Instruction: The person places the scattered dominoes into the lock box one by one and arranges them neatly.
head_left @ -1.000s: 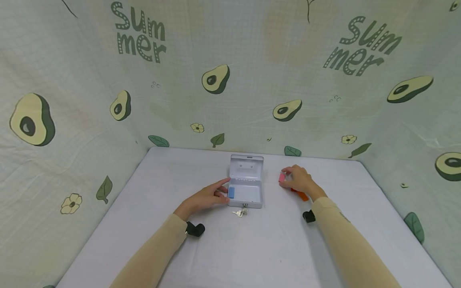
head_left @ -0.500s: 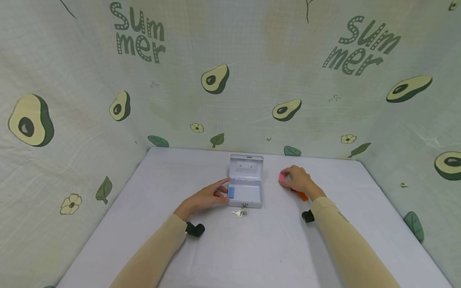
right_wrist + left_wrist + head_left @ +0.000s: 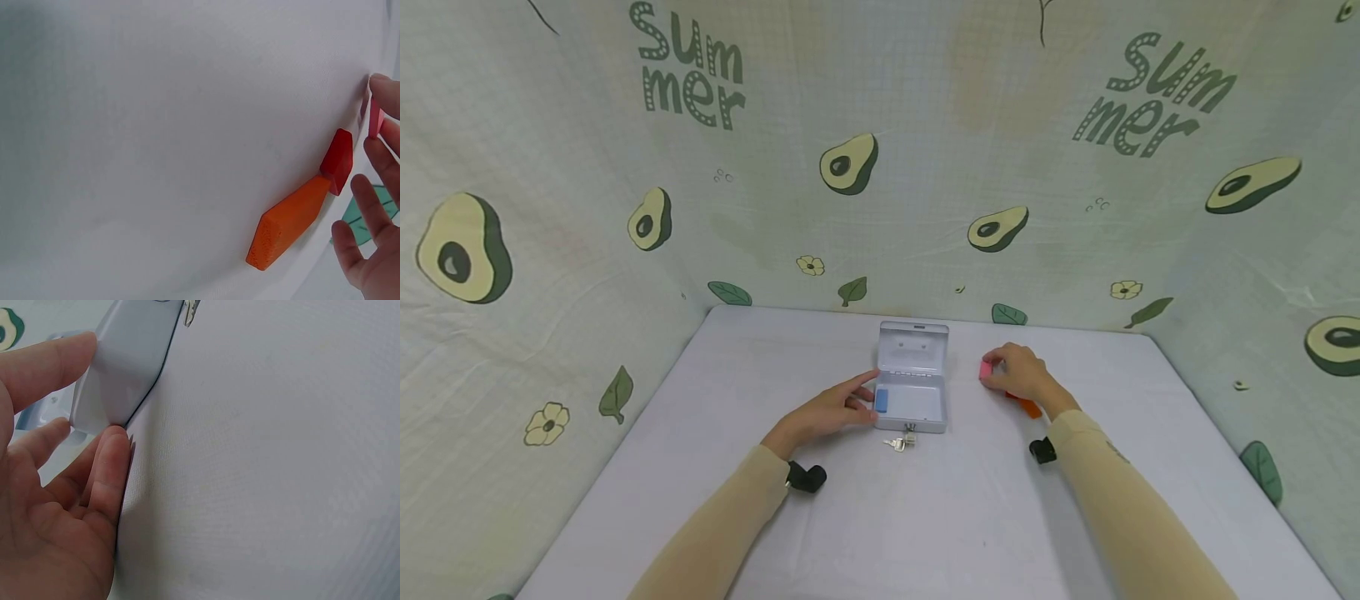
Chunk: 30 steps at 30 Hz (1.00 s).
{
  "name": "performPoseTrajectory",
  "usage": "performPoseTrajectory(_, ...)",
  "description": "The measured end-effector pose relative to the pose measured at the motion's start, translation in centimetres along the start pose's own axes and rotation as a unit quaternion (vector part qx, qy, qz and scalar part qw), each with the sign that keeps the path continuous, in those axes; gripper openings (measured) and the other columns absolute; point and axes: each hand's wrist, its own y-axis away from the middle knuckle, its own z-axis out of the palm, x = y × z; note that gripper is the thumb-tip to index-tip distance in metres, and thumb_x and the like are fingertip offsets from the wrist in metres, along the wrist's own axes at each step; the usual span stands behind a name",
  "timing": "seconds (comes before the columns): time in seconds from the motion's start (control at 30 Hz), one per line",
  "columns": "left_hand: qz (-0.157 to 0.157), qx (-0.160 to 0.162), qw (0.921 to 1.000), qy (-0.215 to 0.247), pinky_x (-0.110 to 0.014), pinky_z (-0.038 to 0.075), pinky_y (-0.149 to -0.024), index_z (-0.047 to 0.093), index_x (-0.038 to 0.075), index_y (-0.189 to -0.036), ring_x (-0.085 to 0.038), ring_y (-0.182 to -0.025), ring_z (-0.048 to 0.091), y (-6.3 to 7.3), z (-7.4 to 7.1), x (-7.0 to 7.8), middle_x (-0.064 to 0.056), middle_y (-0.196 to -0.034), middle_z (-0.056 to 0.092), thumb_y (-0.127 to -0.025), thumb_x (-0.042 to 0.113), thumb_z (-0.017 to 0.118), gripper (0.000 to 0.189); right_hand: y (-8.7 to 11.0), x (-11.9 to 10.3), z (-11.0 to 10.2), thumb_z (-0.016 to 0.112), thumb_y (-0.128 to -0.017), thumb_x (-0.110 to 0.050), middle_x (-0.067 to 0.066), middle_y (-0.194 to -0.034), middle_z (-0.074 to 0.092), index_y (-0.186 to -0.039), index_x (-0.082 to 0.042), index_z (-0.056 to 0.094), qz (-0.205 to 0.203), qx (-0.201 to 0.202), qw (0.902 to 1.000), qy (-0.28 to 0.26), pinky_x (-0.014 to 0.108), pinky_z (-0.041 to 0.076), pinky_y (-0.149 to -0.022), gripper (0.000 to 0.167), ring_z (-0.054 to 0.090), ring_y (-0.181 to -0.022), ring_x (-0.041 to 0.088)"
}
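A small pale-grey metal cash box (image 3: 923,404) stands with its lid (image 3: 913,352) raised. Inside it, against the left wall, lies a blue block (image 3: 882,401). My left hand (image 3: 827,411) rests its fingertips and thumb on the box's left side, the fingers loosely extended. To the right of the box, my right hand (image 3: 1024,375) pinches a pink block (image 3: 986,370) between thumb and fingers; the other fingers are spread in the right wrist view. Below that hand lie an orange block (image 3: 290,219) and a red block (image 3: 338,159), touching end to end.
Keys (image 3: 897,445) hang from the lock at the box's front, over the white tabletop (image 3: 917,533). A cloth printed with avocados (image 3: 848,165) encloses the table at the back and both sides. Each wrist carries a black camera mount (image 3: 807,478).
My right thumb and fingers have closed onto the pink block, which stays in nearly the same place. The left hand and the box have not moved.
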Motion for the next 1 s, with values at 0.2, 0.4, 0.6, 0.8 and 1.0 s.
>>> performPoseTrajectory(0.2, 0.002, -0.001, 1.0, -0.008, -0.052, 0.045, -0.114, 0.033, 0.033, -0.168, -0.019, -0.123, 0.059, 0.0, 0.0, 0.1, -0.002, -0.144, 0.059, -0.098, 0.039, 0.077, 0.082, 0.2, -0.4, -0.5, 0.078, -0.097, -0.028, 0.018, -0.129, 0.067, -0.134, -0.003, 0.069, -0.016, 0.006, 0.9998, 0.002, 0.069, 0.041, -0.106, 0.046, 0.056, -0.119, 0.04)
performPoseTrajectory(0.4, 0.0, -0.004, 1.0, -0.007, -0.052, 0.045, -0.114, 0.034, 0.032, -0.168, -0.02, -0.123, 0.058, 0.0, 0.0, 0.1, -0.003, -0.144, 0.058, -0.098, 0.039, 0.077, 0.082, 0.4, -0.8, -0.6, 0.079, -0.096, -0.025, 0.018, -0.13, 0.065, -0.135, -0.003, 0.069, -0.024, 0.004, 0.9995, -0.018, 0.061, 0.048, -0.107, 0.045, 0.057, -0.121, 0.039)
performPoseTrajectory(0.6, -0.005, -0.001, 1.0, -0.002, -0.051, 0.045, -0.114, 0.034, 0.034, -0.167, -0.019, -0.122, 0.058, -0.1, 0.0, 0.1, -0.001, -0.143, 0.058, -0.098, 0.039, 0.078, 0.082, 0.9, -1.7, -1.2, 0.079, -0.095, -0.025, 0.018, -0.131, 0.065, -0.135, -0.005, 0.069, -0.027, 0.005, 0.9993, -0.024, 0.059, 0.052, -0.104, 0.046, 0.057, -0.123, 0.04)
performPoseTrajectory(0.8, -0.005, 0.001, 1.0, 0.001, -0.052, 0.045, -0.114, 0.035, 0.034, -0.167, -0.018, -0.123, 0.059, -0.1, 0.0, 0.1, 0.0, -0.143, 0.058, -0.098, 0.039, 0.078, 0.082, 1.2, -2.4, -1.7, 0.082, -0.094, -0.025, 0.017, -0.127, 0.065, -0.133, -0.006, 0.07, -0.038, 0.01, 0.999, -0.02, 0.057, 0.054, -0.101, 0.045, 0.058, -0.121, 0.039)
performPoseTrajectory(1.0, -0.008, 0.002, 1.0, -0.003, -0.052, 0.045, -0.114, 0.035, 0.034, -0.167, -0.018, -0.122, 0.058, -0.1, 0.0, 0.1, 0.0, -0.144, 0.058, -0.097, 0.04, 0.078, 0.082, 1.5, -3.4, -2.1, 0.083, -0.093, -0.028, 0.015, -0.125, 0.067, -0.131, -0.007, 0.071, -0.056, 0.016, 0.9982, -0.012, 0.055, 0.054, -0.099, 0.045, 0.059, -0.119, 0.038)
